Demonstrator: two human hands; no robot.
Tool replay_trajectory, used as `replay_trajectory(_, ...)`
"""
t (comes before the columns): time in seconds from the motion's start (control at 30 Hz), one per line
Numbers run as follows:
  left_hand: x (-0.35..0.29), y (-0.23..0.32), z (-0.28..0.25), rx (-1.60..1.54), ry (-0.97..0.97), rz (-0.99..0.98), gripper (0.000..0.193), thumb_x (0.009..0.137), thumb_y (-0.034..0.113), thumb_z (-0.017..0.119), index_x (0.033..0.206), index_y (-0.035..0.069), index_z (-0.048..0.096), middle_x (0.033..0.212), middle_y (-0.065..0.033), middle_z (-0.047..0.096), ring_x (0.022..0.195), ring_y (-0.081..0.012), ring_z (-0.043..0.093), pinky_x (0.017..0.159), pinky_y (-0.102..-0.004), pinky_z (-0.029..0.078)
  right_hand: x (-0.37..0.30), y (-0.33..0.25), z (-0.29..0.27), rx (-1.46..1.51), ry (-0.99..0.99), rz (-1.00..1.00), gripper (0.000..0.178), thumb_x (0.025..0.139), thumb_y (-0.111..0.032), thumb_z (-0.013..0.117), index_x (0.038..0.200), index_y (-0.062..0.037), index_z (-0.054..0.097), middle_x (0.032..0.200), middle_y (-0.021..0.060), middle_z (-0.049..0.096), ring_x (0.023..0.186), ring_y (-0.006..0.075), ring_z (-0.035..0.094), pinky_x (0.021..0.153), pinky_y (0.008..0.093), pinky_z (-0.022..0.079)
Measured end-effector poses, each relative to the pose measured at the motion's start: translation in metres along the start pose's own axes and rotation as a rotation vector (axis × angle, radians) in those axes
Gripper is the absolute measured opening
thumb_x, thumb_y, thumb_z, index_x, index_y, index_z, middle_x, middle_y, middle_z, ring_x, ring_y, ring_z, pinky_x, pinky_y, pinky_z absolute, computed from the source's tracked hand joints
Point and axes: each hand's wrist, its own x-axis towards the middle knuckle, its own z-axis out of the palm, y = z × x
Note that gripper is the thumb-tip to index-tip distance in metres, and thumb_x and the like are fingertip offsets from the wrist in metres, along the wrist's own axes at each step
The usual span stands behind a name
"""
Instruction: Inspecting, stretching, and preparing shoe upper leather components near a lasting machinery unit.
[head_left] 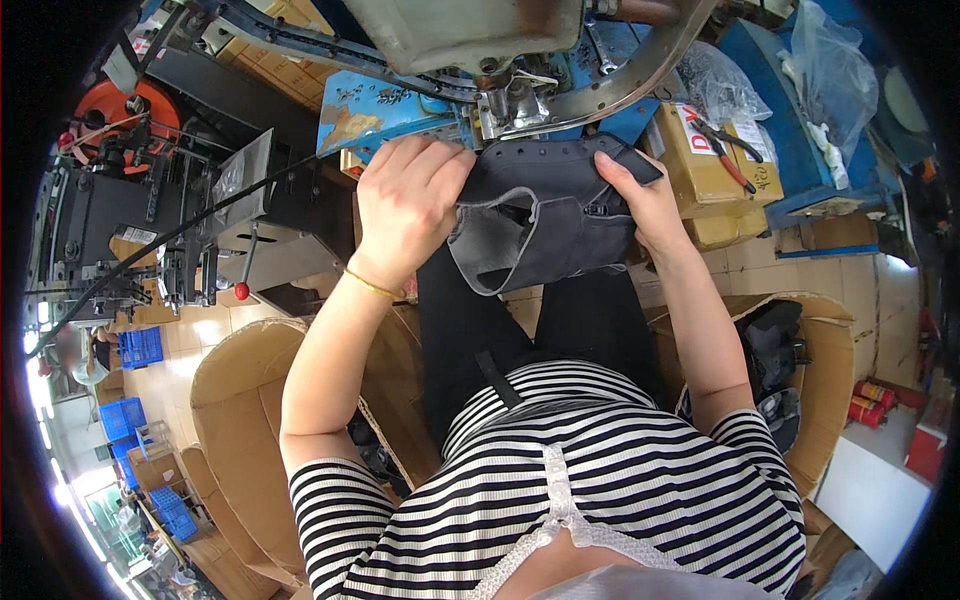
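A black boot upper (570, 235) with a row of eyelet holes along its top edge and a zip on its right part is stretched between my hands. My left hand (412, 200) is closed on its left edge, fingers curled over it and partly hidden. My right hand (643, 200) grips the right end, thumb on top and fingers underneath. The holed edge lies just below the metal head of a riveting or eyelet machine (515, 105); whether it touches cannot be made out. A gray lining shows in the open part of the upper.
Red-handled pliers (735, 165) lie on a cardboard box (690, 175) at the right. Large open cartons (245, 400) stand on both sides of my legs; the right one holds black pieces (775, 345). Another machine with a red-knobbed lever (243, 285) stands at the left.
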Motion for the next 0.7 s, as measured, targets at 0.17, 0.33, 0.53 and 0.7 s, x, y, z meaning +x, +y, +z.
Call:
replay_trajectory(0.17,-0.003,-0.007,0.010,-0.017,-0.032,-0.041,0.039,0.054,-0.003,0.056,0.093,0.003,0.064,0.088,-0.0064,0.064,0.080,-0.0260,0.060,0.071,-0.0354,0.047,-0.002,0.001,0.003,0.018,0.035,0.006,0.029,0.086,-0.027,0.072,0.096,-0.0002,0.068,0.089,0.0041,0.068,0.079,0.0104,0.061,0.074,0.0252,0.048)
replay_trajectory(0.33,-0.010,-0.006,0.014,0.005,0.070,-0.029,0.031,0.058,0.001,0.062,0.088,0.005,0.064,0.086,-0.0023,0.064,0.078,-0.0205,0.061,0.070,-0.0326,0.047,0.003,0.001,-0.001,-0.098,0.000,-0.041,0.032,0.085,-0.028,0.072,0.097,0.0009,0.068,0.089,0.0039,0.068,0.078,0.0098,0.060,0.074,0.0250,0.048)
replay_trajectory(0.53,0.007,-0.013,0.021,-0.005,0.048,-0.089,0.027,0.061,-0.001,0.062,0.086,0.006,0.064,0.080,-0.0030,0.060,0.074,-0.0214,0.058,0.069,-0.0333,0.047,0.010,0.001,0.005,0.104,0.051,0.045,0.029,0.083,-0.024,0.073,0.100,-0.0007,0.068,0.093,0.0065,0.069,0.083,0.0134,0.064,0.075,0.0285,0.050)
replay_trajectory(0.7,0.008,-0.024,0.026,-0.178,-0.073,-0.149,0.035,0.053,-0.009,0.057,0.086,0.003,0.061,0.084,-0.0070,0.061,0.081,-0.0282,0.058,0.071,-0.0377,0.046,-0.009,0.025,0.018,0.255,0.181,0.164,0.029,0.083,-0.019,0.073,0.106,-0.0027,0.065,0.100,0.0061,0.068,0.090,0.0161,0.063,0.080,0.0311,0.049)
